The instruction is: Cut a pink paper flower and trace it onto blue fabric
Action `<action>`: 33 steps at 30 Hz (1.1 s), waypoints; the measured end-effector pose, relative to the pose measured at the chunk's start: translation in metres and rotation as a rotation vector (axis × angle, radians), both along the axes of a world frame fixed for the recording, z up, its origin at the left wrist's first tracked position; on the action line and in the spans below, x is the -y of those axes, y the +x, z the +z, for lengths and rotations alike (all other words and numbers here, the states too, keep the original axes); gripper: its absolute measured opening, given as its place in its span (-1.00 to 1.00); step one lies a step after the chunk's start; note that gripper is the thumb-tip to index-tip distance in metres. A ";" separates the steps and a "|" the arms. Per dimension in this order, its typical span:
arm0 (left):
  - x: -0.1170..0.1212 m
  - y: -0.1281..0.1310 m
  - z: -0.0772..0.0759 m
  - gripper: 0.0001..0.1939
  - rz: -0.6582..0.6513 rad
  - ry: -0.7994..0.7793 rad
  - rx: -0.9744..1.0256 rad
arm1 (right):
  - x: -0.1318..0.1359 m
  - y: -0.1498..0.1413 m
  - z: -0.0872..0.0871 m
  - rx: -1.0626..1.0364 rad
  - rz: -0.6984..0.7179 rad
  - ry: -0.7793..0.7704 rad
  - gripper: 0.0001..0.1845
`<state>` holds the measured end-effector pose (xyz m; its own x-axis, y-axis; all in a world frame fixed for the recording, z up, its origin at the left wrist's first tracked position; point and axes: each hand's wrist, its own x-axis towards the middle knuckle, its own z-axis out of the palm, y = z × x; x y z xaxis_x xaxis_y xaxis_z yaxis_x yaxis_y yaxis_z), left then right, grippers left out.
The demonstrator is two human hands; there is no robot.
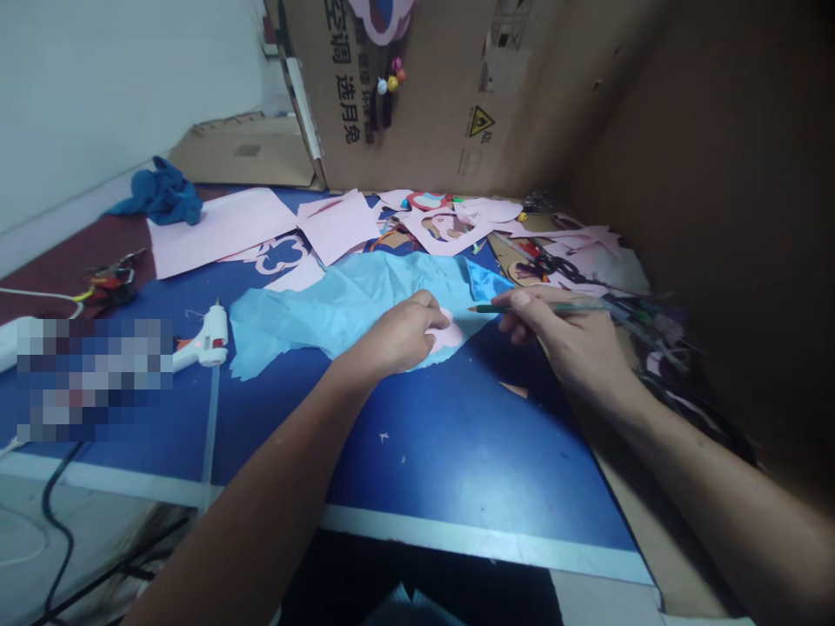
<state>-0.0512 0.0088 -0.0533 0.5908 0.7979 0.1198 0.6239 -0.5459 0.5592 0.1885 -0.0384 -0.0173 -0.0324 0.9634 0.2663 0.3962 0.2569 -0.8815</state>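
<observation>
I kept my left hand (396,334) pressed down on a pink paper cutout (449,331) on the blue surface (450,452), my right hand (562,336) pinching a green pencil (522,308) just beside it.

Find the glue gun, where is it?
In the head view, the glue gun lies on the blue mat at left, beside the light blue tissue and left of the left hand.

A small pink paper cutout (450,334) with rounded edges lies flat on a crumpled light-blue sheet (339,306), partly covered by the left hand (391,336). The right hand (561,337) grips a green pencil (484,308), its sharpened tip pointing left, just beside the cutout.
</observation>
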 end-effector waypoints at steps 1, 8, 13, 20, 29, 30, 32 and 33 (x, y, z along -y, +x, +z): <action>0.000 0.000 0.000 -0.63 0.000 -0.002 0.000 | 0.000 -0.001 0.001 -0.015 -0.005 -0.012 -0.68; -0.001 0.000 -0.001 -0.63 -0.009 -0.001 0.013 | -0.001 -0.003 0.005 -0.001 0.001 -0.092 -0.74; 0.000 0.000 0.001 -0.67 -0.007 -0.012 0.012 | -0.002 -0.009 0.001 -0.007 0.069 -0.168 -0.79; 0.000 0.000 0.000 -0.67 -0.009 0.017 0.012 | -0.008 -0.015 -0.012 -0.039 0.105 -0.230 -0.70; -0.002 -0.002 -0.003 -0.65 -0.039 0.037 0.025 | -0.013 -0.011 -0.020 -0.060 0.120 -0.277 -0.82; -0.002 -0.002 -0.004 -0.65 -0.039 0.038 0.024 | -0.013 -0.011 -0.020 -0.071 0.129 -0.283 -0.82; -0.002 -0.002 -0.004 -0.66 -0.037 0.036 0.026 | -0.013 -0.011 -0.020 -0.116 0.154 -0.300 -0.81; -0.002 -0.001 -0.004 -0.66 -0.037 0.034 0.029 | -0.013 -0.012 -0.020 -0.142 0.168 -0.309 -0.81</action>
